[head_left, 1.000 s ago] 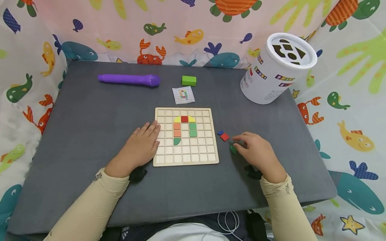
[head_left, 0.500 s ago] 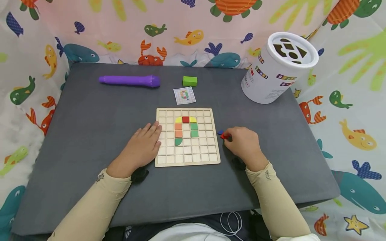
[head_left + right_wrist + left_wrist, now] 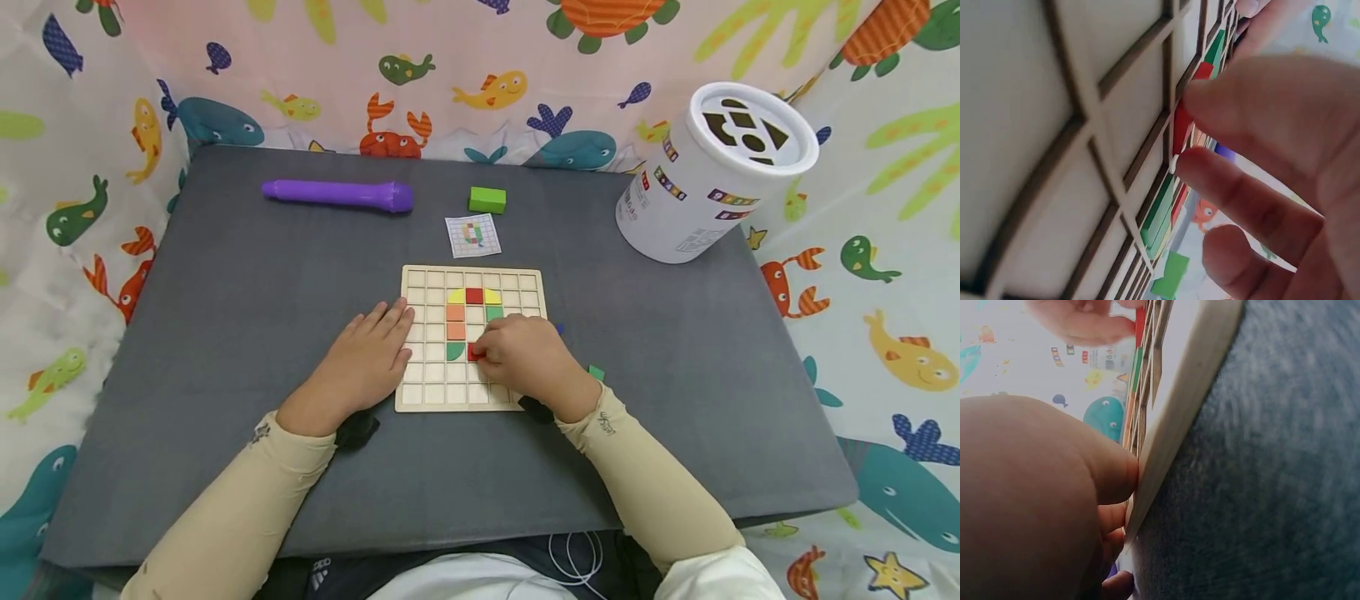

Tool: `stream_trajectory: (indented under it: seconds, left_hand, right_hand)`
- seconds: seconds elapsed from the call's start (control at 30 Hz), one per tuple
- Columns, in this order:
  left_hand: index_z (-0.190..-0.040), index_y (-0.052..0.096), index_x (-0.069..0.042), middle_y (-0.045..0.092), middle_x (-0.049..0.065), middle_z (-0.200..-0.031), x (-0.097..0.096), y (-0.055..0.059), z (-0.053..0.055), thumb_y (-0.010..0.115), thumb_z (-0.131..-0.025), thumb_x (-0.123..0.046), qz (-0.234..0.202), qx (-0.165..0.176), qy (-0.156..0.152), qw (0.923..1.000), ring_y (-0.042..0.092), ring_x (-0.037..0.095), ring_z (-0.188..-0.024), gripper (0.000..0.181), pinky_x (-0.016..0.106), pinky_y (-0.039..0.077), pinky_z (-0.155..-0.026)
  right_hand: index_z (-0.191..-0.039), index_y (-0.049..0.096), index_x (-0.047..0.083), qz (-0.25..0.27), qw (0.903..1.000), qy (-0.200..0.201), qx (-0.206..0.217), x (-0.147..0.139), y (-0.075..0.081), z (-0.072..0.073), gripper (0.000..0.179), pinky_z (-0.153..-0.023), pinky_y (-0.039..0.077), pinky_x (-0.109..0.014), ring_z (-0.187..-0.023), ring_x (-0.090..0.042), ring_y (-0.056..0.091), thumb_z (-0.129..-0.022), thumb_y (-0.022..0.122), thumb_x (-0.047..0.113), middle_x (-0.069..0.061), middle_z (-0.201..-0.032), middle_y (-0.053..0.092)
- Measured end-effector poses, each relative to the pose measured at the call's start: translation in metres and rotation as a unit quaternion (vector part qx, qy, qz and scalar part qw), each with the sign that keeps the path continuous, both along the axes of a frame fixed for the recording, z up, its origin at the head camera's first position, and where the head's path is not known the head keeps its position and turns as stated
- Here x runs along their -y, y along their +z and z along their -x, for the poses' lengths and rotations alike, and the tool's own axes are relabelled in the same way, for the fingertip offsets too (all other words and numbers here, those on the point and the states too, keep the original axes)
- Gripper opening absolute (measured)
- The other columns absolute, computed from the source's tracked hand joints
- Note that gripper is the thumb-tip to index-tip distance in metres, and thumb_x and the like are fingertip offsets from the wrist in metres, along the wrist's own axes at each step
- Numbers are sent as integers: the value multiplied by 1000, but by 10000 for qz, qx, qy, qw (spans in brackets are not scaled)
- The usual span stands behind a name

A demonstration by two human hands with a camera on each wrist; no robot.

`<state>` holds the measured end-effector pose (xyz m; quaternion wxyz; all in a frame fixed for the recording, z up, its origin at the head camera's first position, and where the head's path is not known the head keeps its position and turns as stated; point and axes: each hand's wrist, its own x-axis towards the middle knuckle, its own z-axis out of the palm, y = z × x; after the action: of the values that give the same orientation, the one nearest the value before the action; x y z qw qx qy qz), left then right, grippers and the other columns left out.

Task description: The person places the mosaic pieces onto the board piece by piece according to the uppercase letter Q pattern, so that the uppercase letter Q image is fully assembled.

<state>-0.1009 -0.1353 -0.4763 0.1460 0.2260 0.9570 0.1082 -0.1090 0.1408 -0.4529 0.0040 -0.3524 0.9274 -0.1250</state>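
Observation:
A wooden grid board (image 3: 423, 393) lies mid-table with a pattern of yellow, red, orange and green tiles. My left hand (image 3: 358, 367) rests with straight fingers on its left edge. Over the board's lower right part, my right hand (image 3: 528, 358) pinches a red square tile (image 3: 472, 352) at a cell just right of the green quarter-round tile (image 3: 454, 352). In the right wrist view thumb and index finger are at the red tile (image 3: 1180, 128), which appears low in the grid. A loose green tile (image 3: 596, 372) and a blue piece (image 3: 559, 329) lie right of the board, partly hidden.
Behind the board lie a small pattern card (image 3: 472, 236), a green block (image 3: 487, 200) and a purple marker-like stick (image 3: 337, 194). A white tub (image 3: 708, 175) with shaped holes in its lid stands at the back right. Patterned curtains surround the grey table (image 3: 300, 250).
My right hand has left the green tile, picked up the red square tile beside the board and carried it left onto the grid. My left hand stays on the board's edge.

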Motion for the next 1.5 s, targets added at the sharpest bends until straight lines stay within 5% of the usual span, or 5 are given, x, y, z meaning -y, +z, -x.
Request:
stream_trajectory:
  seconds: [0.37, 0.67, 1.03, 1.37, 1.5]
  left_hand:
    - [-168, 27, -1, 20, 16, -175, -4, 0, 0, 44, -114, -28, 36, -31, -43, 10000, 18, 40, -161, 63, 59, 18, -127]
    - [-168, 26, -1, 19, 17, -176, -5, 0, 1, 44, -114, -28, 10, 25, -81, 10000, 17, 40, -161, 63, 60, 17, -127]
    - [-168, 27, -1, 20, 16, -176, -3, 2, 0, 45, -114, -28, -13, -9, -27, 10000, 17, 40, -161, 63, 60, 17, -127]
    - [-167, 28, 1, 21, 18, -175, -3, 4, -2, 45, -114, -27, -41, -25, -30, 10000, 19, 42, -160, 62, 61, 18, -126]
    - [-167, 28, 1, 21, 18, -175, -4, 2, -1, 46, -114, -27, -65, -79, -30, 9999, 20, 42, -160, 63, 61, 19, -126]
  right_hand:
    - [-115, 87, 19, 118, 9995, -81, 288, -27, 0, -11, 20, -70, 58, -36, -86, -20, 68, -95, 84, 19, -4, -108, 73]
    - [-120, 85, 24, -375, 9984, -128, -397, -25, -2, -26, 21, -62, 55, -41, -87, -28, 62, -100, 79, 24, -9, -116, 71]
    - [-133, 77, 21, -1268, 9823, -492, -1290, -9, -4, -54, 32, -68, 54, -44, -98, -32, 61, -104, 71, 33, -9, -131, 67]
    - [-157, 58, 20, -2179, 9675, -935, -874, 1, -6, -74, 60, -86, 51, -51, -125, -38, 55, -110, 49, 56, -11, -154, 57]
    - [-156, 58, 17, -2050, 9710, -925, -817, 2, -6, -73, 61, -87, 53, -52, -126, -38, 55, -110, 50, 56, -13, -154, 56]
